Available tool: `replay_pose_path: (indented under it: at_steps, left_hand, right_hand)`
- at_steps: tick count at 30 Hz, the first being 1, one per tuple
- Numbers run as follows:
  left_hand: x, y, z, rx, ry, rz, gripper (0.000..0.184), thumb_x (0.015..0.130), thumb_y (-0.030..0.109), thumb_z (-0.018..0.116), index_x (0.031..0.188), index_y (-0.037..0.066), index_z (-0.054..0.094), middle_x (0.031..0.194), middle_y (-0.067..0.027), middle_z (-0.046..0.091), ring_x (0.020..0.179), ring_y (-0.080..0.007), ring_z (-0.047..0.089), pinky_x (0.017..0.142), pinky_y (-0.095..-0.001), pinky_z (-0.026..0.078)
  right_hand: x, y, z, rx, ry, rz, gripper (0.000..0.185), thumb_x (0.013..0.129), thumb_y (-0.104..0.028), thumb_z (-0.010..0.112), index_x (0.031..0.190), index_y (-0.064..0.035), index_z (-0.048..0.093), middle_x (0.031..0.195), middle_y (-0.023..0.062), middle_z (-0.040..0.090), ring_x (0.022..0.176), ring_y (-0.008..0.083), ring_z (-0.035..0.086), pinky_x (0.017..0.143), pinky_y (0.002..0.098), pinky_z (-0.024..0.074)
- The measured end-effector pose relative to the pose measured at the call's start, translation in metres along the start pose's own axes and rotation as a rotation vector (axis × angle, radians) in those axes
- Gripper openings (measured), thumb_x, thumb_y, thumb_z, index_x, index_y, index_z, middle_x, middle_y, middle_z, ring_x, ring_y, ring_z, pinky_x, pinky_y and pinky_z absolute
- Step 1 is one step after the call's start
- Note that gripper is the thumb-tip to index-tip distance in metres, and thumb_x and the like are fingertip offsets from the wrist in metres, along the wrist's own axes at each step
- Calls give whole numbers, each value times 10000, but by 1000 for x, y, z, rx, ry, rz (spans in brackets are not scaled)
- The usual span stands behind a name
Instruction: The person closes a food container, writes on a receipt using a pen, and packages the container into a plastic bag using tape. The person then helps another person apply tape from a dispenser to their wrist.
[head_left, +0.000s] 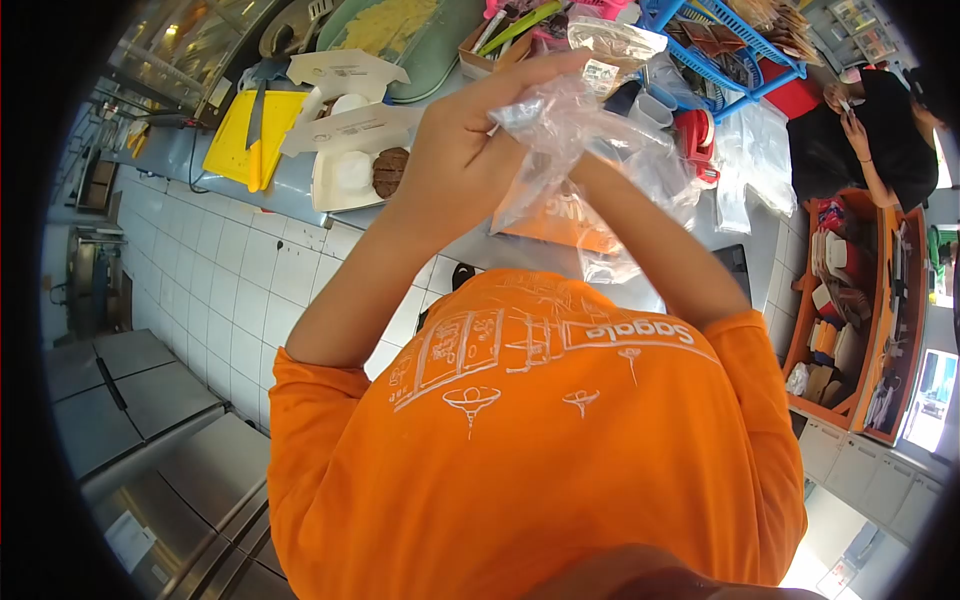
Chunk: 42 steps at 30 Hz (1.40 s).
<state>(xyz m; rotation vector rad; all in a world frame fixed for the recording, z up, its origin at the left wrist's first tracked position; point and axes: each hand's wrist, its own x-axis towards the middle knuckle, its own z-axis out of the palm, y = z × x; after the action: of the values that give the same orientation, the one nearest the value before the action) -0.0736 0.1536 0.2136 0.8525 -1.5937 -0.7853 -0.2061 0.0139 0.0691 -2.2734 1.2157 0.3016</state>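
gripping a bunch of clear plastic bag (545, 120), the left hand (470, 140) is closed, with fingers curled and one digit reaching out toward one o'clock. the bag hangs from it toward four o'clock. the right forearm (655, 230) comes up from five o'clock and runs behind the plastic, so i cannot tell what the right hand holds or how far it is closed. an orange item with white lettering (560, 220) shows through the plastic just below, at five o'clock; whether it is inside the bag or behind it, i cannot tell.

just beside the left hand at nine o'clock, an open carton (345, 132) stands on the worktop (290, 203), holding a round white piece (350, 175) and a brown piece (390, 172) side by side. a second open carton (345, 68) is just behind it, at ten o'clock. farther out at nine o'clock, a knife (254, 165) with a yellow handle lies on a yellow cutting board (225, 140). at eleven o'clock is a green tray (440, 65) with pale yellow food (385, 28) in it.

a box of pens and tools sits at one o'clock, blue baskets (700, 35) at two, and a red tape dispenser (695, 145) at three, with clear bags (735, 160) spread beyond it. well apart at three o'clock, another person in black (830, 150) has hands raised together near an orange shelf (870, 290). white floor tiles (225, 240) show at eight o'clock.
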Motion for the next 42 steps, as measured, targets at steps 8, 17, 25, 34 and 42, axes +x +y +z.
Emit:
replay_pose_path:
  at_steps: [8,17,25,34,42]
  left_hand:
    - [-6,-5,-5,79,-8,78,398,901,41,457,1294,11,512,1275,-127,574,1154,-221,574,943,-301,449]
    - [8,-6,7,119,-115,50,448,848,31,498,1295,22,521,1242,-109,604,1149,-222,576,958,-297,428]
    - [21,-5,-6,83,-163,55,464,840,15,465,1302,12,508,1320,-111,543,1192,-216,544,993,-312,405]
    - [30,2,1,59,-212,21,570,738,-51,389,1293,-4,508,1335,-113,527,1210,-225,529,1020,-320,385]
    - [20,16,7,212,-272,-54,545,758,-30,419,1296,2,505,1248,-109,590,1146,-213,562,990,-310,405]
  right_hand:
    - [-2,60,47,93,168,-51,197,773,-131,564,935,-55,647,905,136,647,924,322,617,778,401,472]
    - [-75,93,67,-273,315,-239,200,732,-173,602,893,-69,660,844,123,655,904,326,624,802,408,459]
    - [-168,58,-38,-759,-185,-100,551,714,-369,705,1162,-69,589,1023,130,661,1024,308,601,884,429,439]
    - [-191,22,-95,-424,-128,-62,236,915,-189,474,1061,-58,606,918,167,632,913,344,612,775,436,478]
    - [-18,48,49,168,102,-17,357,823,-54,496,1175,-50,553,1129,162,588,1043,314,567,851,420,466]
